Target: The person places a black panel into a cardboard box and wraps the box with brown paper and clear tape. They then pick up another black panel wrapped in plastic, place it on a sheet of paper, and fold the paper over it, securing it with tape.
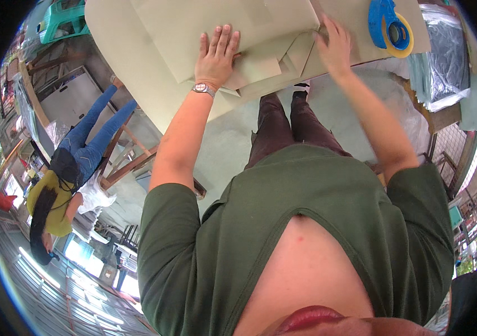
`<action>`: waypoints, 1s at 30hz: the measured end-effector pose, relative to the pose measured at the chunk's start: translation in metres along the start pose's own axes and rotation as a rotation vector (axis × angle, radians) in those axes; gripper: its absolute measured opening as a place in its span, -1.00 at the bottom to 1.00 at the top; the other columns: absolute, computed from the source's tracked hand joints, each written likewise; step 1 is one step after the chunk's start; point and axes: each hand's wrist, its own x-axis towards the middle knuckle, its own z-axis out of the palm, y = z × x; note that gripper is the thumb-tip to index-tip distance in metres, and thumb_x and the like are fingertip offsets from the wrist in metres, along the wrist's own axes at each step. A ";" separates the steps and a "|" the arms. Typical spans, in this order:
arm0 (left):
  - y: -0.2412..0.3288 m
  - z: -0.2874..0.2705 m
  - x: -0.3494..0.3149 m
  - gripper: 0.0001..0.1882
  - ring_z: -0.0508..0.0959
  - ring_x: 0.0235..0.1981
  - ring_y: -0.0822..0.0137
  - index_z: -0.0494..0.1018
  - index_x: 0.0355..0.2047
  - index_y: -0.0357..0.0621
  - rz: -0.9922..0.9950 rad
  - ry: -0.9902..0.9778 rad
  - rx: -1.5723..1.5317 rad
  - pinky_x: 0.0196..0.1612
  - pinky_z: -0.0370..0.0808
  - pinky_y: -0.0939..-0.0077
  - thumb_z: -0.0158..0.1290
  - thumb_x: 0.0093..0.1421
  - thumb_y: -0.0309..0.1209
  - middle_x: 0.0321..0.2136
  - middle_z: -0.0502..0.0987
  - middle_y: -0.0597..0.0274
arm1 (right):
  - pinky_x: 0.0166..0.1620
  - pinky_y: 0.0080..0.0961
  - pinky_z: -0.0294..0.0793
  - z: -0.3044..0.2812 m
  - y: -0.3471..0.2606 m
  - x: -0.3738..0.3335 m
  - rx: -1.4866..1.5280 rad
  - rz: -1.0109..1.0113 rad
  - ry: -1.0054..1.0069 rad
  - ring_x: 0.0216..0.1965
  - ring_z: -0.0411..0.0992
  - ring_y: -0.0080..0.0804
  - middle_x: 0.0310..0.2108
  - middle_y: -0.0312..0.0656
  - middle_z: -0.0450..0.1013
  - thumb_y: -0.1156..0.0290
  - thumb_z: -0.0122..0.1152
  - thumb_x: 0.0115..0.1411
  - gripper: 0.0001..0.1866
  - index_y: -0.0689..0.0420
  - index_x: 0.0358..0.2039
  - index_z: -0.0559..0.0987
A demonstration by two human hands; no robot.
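1. Along the near part of the tan work table point(118, 36), folded brown paper point(256, 71) lies in front of the wearer, under and between both hands.
2. Left hand point(216, 63): palm down on the paper, fingers straight and slightly spread, pressing flat, nothing pinched.
3. Right hand point(337, 51): at the paper's right side, by a slanting folded corner point(299, 53). Fingers bent and motion-blurred; cannot tell whether they pinch the edge or only touch it.
4. Left wrist: round-faced wristwatch point(202, 88) on a metal-looking band.
5. Right of the right hand, apart from it: blue tape dispenser point(381, 23) with a yellow-edged roll, near the table's right end.
6. Farther right, beside the table: stack in clear plastic wrapping point(447, 64).
7. Far left: green plastic stool point(59, 25).
8. Left, well apart from the table: another person point(84, 131), blue jeans, yellow-green top.
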 end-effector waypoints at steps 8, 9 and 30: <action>-0.005 -0.012 0.003 -0.33 0.06 0.31 0.26 0.11 0.25 0.07 0.010 -0.033 -0.021 0.31 -0.08 0.09 -0.06 0.17 -0.03 0.27 0.10 0.24 | -0.52 -0.59 0.20 0.007 -0.081 -0.041 1.356 0.881 -0.763 -0.57 0.22 -0.63 -0.58 -0.36 0.28 0.25 0.14 0.19 -0.75 0.19 -0.36 0.39; -0.010 -0.019 0.006 -0.34 0.07 0.30 0.27 0.15 0.23 0.06 0.002 -0.069 -0.078 0.31 -0.08 0.12 -0.05 0.16 -0.01 0.26 0.14 0.25 | -0.52 -0.59 0.18 -0.003 -0.094 -0.018 1.458 0.845 -0.733 -0.60 0.19 -0.64 -0.62 -0.38 0.25 0.29 0.11 0.21 -0.78 0.19 -0.40 0.38; -0.096 -0.047 0.020 -0.58 0.12 -0.65 0.58 0.20 -0.74 -0.21 -0.513 -0.609 -1.388 -0.59 0.10 0.58 0.16 0.11 -0.36 -0.67 0.15 0.48 | 0.09 -0.29 0.29 0.137 -0.255 -0.050 1.802 0.948 -0.955 -0.09 0.35 -0.30 -0.13 -0.07 0.36 0.52 -0.02 0.14 -0.69 0.24 -0.07 0.33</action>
